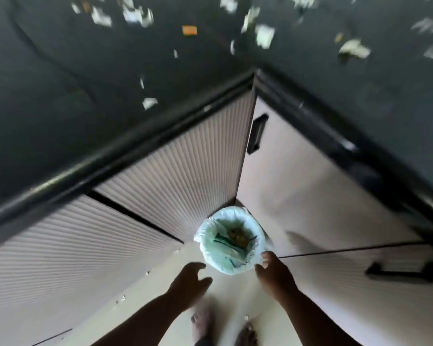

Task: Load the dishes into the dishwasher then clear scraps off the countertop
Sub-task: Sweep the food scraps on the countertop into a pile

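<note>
A small bin [205,233] lined with a pale green-white bag stands on the floor in the inside corner of the cabinets, with brown scraps and wrappers inside. My left hand [188,278] hovers just left of its rim, fingers apart and holding nothing. My right hand [273,270] is at the bin's right rim, fingertips touching or nearly touching the bag edge. Above, the dark L-shaped countertop [60,96] carries several white paper scraps [149,103] and an orange scrap [189,30]. The view is blurred.
Ribbed beige cabinet fronts [160,176] run on the left; smooth drawer fronts with black handles [256,133] are on the right. My bare feet [203,325] stand on the light floor, where a few small crumbs [121,299] lie.
</note>
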{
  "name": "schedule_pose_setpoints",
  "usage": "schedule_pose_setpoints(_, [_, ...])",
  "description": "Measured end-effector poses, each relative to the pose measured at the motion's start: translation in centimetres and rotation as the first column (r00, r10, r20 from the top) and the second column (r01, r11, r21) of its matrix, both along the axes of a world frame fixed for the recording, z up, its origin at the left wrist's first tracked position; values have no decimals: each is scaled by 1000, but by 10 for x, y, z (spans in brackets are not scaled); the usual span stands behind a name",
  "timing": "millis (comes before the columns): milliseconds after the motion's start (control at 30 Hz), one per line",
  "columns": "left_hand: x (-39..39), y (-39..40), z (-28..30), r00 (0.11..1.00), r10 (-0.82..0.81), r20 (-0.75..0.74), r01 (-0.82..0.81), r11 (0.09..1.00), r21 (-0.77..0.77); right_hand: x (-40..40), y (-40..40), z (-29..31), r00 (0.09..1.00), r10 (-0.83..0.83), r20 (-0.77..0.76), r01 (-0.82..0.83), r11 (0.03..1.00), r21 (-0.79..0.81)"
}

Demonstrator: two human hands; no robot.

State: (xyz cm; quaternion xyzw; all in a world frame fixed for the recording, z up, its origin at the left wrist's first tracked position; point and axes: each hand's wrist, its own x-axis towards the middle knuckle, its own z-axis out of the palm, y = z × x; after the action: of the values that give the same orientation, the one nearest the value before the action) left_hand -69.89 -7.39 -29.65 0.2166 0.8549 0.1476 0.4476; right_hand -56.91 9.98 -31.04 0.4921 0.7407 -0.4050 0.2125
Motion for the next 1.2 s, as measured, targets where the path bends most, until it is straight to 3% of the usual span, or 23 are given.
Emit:
schedule_pose_setpoints(133, [19,0,86,957,-267,-112,276,959,69,0,-9,90,963,267,21,-267,952,151])
schedule_pose_setpoints(233, [16,26,174,825,-397,-402,501,843,197,-15,-8,164,861,508,27,-458,749,480])
schedule_pose_setpoints(300, [8,45,220,756,-283,-590,540,778,320,-31,-7,215,801,595,-57,-441,653,615])
schedule_pose_setpoints(367, [-8,55,263,706,-204,-679,561,745,360,-50,-6,273,774,629,-70,-442,616,652])
schedule_pose_setpoints(433, [-24,58,304,638,-114,-761,568,737,366,-66,0,318,764,636,-105,-389,585,711])
schedule_pose_setpoints(500, [-42,56,332,576,-60,-815,537,780,321,-82,10,348,746,660,-93,-338,495,801])
schedule_pose_setpoints(633, [-84,47,374,517,-124,-847,456,877,150,-110,21,394,768,638,-55,-288,422,860])
schedule_pose_setpoints(833, [-144,42,417,475,-61,-878,392,908,150,-142,34,433,814,576,-80,-213,424,880])
schedule_pose_setpoints(1200, [-205,101,406,506,-121,-854,316,947,53,-186,106,436,818,570,-77,-214,426,879])
